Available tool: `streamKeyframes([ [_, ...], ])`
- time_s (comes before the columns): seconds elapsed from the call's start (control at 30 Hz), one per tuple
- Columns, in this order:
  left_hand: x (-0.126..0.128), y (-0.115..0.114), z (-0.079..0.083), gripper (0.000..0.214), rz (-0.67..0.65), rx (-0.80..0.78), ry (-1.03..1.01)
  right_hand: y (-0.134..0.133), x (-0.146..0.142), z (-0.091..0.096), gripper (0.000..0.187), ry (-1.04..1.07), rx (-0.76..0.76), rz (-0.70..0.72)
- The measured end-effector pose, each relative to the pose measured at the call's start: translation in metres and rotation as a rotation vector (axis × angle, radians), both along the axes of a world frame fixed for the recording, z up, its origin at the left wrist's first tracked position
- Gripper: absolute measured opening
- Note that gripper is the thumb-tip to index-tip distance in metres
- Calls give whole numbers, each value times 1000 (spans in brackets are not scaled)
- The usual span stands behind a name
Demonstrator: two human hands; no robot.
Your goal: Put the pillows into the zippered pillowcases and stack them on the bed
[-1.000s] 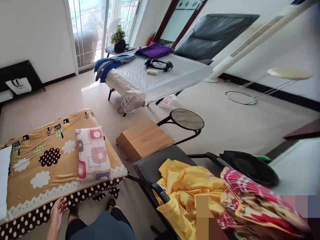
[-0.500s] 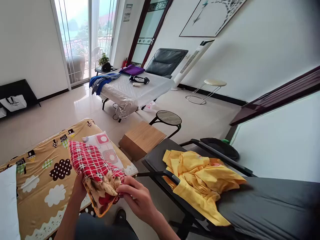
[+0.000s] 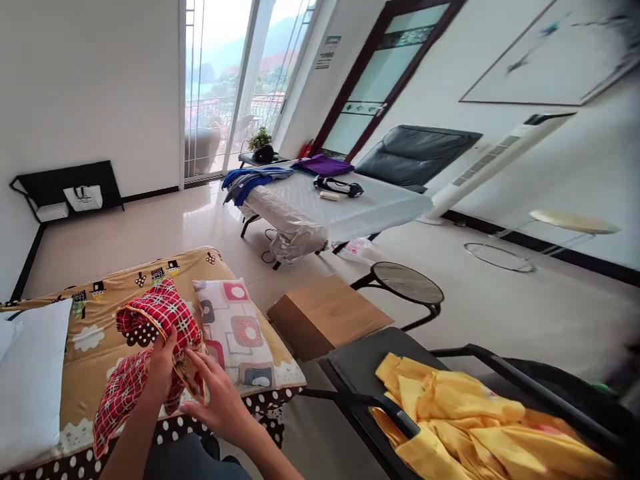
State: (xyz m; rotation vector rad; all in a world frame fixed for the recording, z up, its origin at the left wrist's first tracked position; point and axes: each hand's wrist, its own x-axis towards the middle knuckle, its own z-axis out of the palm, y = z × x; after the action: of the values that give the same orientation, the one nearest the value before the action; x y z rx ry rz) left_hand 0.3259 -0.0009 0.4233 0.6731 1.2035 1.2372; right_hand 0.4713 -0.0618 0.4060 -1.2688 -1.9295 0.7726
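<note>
Both my hands hold a red checked cloth (image 3: 150, 320) with a patterned lining over the edge of a low bed. My left hand (image 3: 161, 370) grips it from underneath, fingers curled into the fabric. My right hand (image 3: 216, 395) pinches its near edge beside the left. One end of the cloth hangs down toward the bed's dotted skirt. A patterned pillow (image 3: 235, 332) lies just right of the cloth on the mustard bedspread (image 3: 100, 293).
A yellow garment (image 3: 465, 427) lies on a dark lounger (image 3: 360, 363) at the lower right. A wooden box (image 3: 327, 315) and a round black side table (image 3: 407, 283) stand beyond. Farther back is a white folding bed (image 3: 345, 207), a black recliner and a stool.
A second ago the cloth lay on the lounger and my left hand hung empty. I have since carried it left over the bed; it has opened out and one end hangs down.
</note>
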Motion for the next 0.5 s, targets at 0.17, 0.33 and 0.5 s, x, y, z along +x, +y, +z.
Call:
streamKeyframes([
  [0.17,-28,-38,-6,47,-36,-60,-386,-2,-43,-22,64,91,6,78],
  [0.33,-86,-57,-14,49,57,-85,-219,16,-47,-4,37,268,-46,54],
  [0.5,-162,-52,-29,52,-82,-29,379,67,-37,24,24,616,-412,-266],
])
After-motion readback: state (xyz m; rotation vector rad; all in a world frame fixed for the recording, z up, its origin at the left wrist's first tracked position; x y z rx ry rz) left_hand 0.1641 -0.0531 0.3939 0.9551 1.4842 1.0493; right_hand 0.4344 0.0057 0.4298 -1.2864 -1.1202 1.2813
